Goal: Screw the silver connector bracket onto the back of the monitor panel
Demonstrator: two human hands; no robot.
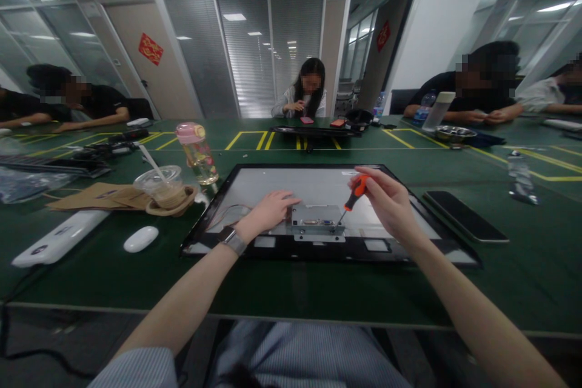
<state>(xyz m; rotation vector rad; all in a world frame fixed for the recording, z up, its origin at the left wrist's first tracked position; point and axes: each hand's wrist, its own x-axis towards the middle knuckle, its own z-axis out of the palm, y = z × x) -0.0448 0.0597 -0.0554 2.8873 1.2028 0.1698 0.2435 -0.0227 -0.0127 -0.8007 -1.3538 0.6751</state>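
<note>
A flat display panel with a black frame (291, 248) lies on the green table. On its lower middle sits a metal bracket box (318, 218) with connector ports along its near side. My right hand (386, 200) grips an orange and black screwdriver (357, 191), its tip down at the right end of the bracket. My left hand (271, 212) rests at the bracket's left edge, fingers reaching over its top left; the fingers look spread, with nothing visible in them. A watch is on my left wrist.
A white mouse (140, 239), a white power strip (61, 238), an iced drink cup (164, 188) and a pink-lidded bottle (197, 154) stand left. A black phone (464, 216) lies right. Several people sit around the green table (291, 291), one opposite behind a dark panel (313, 131).
</note>
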